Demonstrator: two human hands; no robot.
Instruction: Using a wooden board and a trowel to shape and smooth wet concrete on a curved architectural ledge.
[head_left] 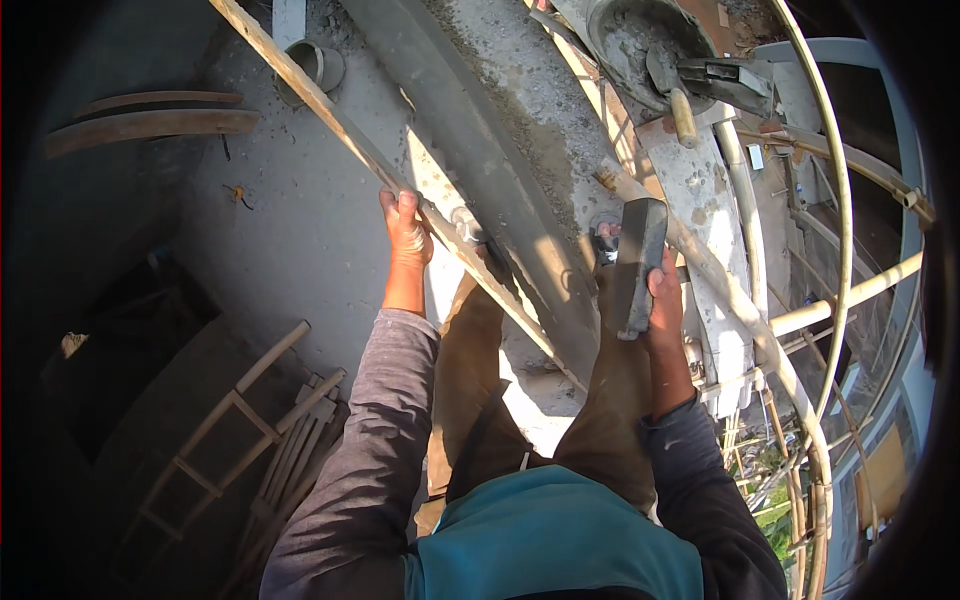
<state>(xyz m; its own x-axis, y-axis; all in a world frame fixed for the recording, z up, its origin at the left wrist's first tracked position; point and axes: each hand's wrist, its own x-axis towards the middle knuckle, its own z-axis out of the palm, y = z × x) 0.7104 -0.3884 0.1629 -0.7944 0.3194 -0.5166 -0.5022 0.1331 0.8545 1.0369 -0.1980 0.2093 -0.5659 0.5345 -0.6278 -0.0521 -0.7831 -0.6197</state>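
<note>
My left hand (pixel 406 238) is closed round a long, thin wooden batten (pixel 311 92) that runs diagonally from the top left down between my legs. My right hand (pixel 664 298) grips a dark grey, oblong block-like tool (pixel 638 248), cement-smeared, held over my right leg. Beneath and beside the batten lies a long strip of smooth grey concrete (pixel 452 135), like a beam, with a rough gritty band along its right side. My feet show partly near both sides of the strip.
A bucket (pixel 320 72) stands top left, a mortar basin (pixel 630 40) with tools top right. Bamboo poles (pixel 752 335) and scaffolding line the right edge beside a drop. Curved boards (pixel 150 123) are at left, a wooden ladder (pixel 248 418) and slats lower left.
</note>
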